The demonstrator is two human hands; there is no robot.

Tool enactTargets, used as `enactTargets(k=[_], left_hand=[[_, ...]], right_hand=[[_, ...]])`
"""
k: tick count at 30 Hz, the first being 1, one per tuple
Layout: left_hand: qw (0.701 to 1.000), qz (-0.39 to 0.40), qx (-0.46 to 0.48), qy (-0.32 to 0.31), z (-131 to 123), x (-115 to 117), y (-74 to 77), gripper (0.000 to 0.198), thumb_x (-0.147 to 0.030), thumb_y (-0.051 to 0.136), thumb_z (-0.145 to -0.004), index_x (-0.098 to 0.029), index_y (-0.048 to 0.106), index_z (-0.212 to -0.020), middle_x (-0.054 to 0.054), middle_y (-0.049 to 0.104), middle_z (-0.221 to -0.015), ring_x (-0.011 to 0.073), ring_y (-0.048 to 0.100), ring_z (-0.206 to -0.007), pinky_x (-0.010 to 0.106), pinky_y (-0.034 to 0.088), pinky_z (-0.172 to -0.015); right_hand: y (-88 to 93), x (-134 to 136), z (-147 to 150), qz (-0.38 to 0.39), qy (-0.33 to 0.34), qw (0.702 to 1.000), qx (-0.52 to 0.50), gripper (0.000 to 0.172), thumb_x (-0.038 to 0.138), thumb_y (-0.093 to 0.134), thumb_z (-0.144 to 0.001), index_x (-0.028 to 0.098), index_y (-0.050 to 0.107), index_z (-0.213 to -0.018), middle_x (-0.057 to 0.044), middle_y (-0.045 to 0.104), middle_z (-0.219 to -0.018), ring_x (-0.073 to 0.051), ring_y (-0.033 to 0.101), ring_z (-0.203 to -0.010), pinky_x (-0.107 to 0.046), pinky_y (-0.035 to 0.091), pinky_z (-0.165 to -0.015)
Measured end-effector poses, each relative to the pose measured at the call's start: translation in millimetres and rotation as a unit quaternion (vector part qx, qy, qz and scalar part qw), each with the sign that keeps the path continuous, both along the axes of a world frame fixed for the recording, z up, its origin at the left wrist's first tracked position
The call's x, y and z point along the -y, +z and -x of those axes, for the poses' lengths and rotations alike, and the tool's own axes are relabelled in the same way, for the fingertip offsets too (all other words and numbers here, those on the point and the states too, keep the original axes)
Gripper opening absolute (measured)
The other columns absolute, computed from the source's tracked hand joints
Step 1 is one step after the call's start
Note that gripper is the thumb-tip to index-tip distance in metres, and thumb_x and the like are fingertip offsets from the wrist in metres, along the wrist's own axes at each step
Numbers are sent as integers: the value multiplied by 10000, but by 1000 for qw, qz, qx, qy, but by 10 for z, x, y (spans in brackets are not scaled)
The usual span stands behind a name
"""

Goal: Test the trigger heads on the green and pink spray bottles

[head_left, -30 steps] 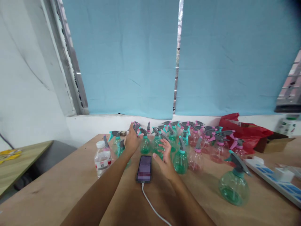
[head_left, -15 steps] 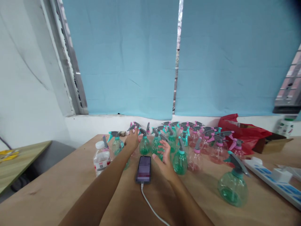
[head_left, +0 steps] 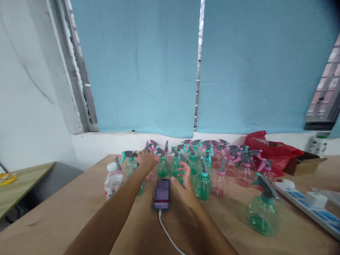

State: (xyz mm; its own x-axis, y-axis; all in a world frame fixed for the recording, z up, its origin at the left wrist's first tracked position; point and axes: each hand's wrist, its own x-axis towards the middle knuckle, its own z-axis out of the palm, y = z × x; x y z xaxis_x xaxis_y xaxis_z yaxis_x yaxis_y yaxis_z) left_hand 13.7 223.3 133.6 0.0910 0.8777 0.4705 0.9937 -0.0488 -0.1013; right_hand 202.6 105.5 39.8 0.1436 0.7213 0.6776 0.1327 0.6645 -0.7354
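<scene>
My left hand (head_left: 146,161) reaches in among the spray bottles at the left of the group, back upward. Its fingers bend away from me and their tips are hidden, so its grip is unclear. Just below it shows the body of a pink spray bottle (head_left: 149,176). My right hand (head_left: 185,180) hovers with palm turned inward and fingers apart, holding nothing. A green spray bottle (head_left: 203,186) stands to its right, and another green spray bottle (head_left: 162,166) stands between the hands. The phone (head_left: 161,194) lies between my forearms with a white cable (head_left: 168,230) plugged in.
Several more pink and green spray bottles crowd toward the wall. One green spray bottle (head_left: 262,214) stands apart at front right, beside a power strip (head_left: 300,200). A clear bottle with white cap (head_left: 113,182) stands left. A red bag (head_left: 273,152) and cardboard box (head_left: 305,163) lie back right.
My left hand has shifted slightly left and down, its fingers now spread across instead of one pointing up. The right hand barely moves. The whole view has shifted slightly.
</scene>
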Motion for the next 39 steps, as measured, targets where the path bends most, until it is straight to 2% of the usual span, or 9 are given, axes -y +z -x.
enactTargets(k=[7, 12, 16, 19, 22, 25, 29, 33, 39], left_hand=[[998, -38, -24, -40, -73, 114, 96, 464, -279, 587, -895, -107, 628, -1324, 253, 598, -1444, 414, 384, -1465, 553, 287, -1170], [979, -95, 3, -180, -252, 410, 78, 405, -237, 584, -908, -171, 648, -1303, 183, 527, -1527, 398, 378, -1472, 543, 324, -1177], [954, -54, 83, -284, -269, 658, -222, 273, -268, 522, -970, -216, 707, -1164, 138, 713, -1217, 319, 616, -1228, 450, 470, -1058], [942, -12, 173, -287, -196, 757, -559, 241, -295, 491, -1001, -259, 726, -1044, 70, 767, -1029, 257, 712, -1000, 360, 534, -893], [924, 7, 253, -288, -113, 797, -842, 237, -296, 491, -997, -273, 726, -1020, 32, 785, -967, 219, 735, -905, 308, 533, -821], [906, 10, 318, -279, -59, 813, -992, 250, -345, 489, -995, -264, 725, -1010, 16, 792, -928, 195, 731, -809, 283, 530, -760], [888, 17, 377, -263, -34, 829, -1037, 313, -443, 492, -981, -244, 730, -1021, 6, 777, -822, 183, 693, -687, 271, 512, -664], [880, 22, 400, -254, -31, 845, -1035, 340, -477, 500, -956, -239, 736, -1017, 6, 768, -784, 186, 689, -678, 267, 509, -646], [879, 12, 404, -254, -26, 835, -1045, 363, -499, 502, -953, -230, 742, -1000, 1, 735, -715, 179, 663, -631, 262, 495, -622]], right_hand=[[-6, 16, 16, 0, 0, 1000, 14, 555, 402, 587, -970, 306, 364, -1469, -100, 446, -1432, -266, 504, -1255, -472, 469, -1047], [15, 32, 30, -25, -26, 999, 29, 492, 370, 565, -979, 302, 412, -1441, -94, 488, -1377, -259, 529, -1194, -469, 477, -1023], [40, 2, 2, -63, -55, 996, 30, 335, 362, 522, -1001, 287, 533, -1327, -88, 542, -1314, -263, 540, -1196, -450, 482, -994], [62, -23, -34, -70, -78, 994, 27, 238, 364, 501, -1013, 268, 623, -1193, -85, 589, -1232, -265, 568, -1173, -433, 494, -961], [88, -10, -73, -86, -105, 990, 27, 203, 335, 486, -1020, 255, 667, -1065, -73, 627, -1129, -256, 612, -1092, -426, 500, -935], [132, 50, -165, -137, -155, 978, 33, 202, 266, 477, -1013, 254, 677, -989, -64, 644, -1040, -254, 632, -1022, -438, 504, -913], [232, 126, -479, -215, -286, 933, 29, 159, 250, 538, -965, 244, 663, -1063, -90, 642, -1085, -285, 624, -1075, -509, 485, -979], [265, 82, -953, -150, -452, 878, -42, 337, 375, 501, -961, 183, 596, -1221, -158, 597, -1218, -331, 570, -1212, -558, 454, -1034], [39, -158, -1444, 20, -536, 843, -44, 794, 511, 622, -833, 87, 431, -1476, -261, 521, -1432, -414, 490, -1337, -595, 355, -1118]])
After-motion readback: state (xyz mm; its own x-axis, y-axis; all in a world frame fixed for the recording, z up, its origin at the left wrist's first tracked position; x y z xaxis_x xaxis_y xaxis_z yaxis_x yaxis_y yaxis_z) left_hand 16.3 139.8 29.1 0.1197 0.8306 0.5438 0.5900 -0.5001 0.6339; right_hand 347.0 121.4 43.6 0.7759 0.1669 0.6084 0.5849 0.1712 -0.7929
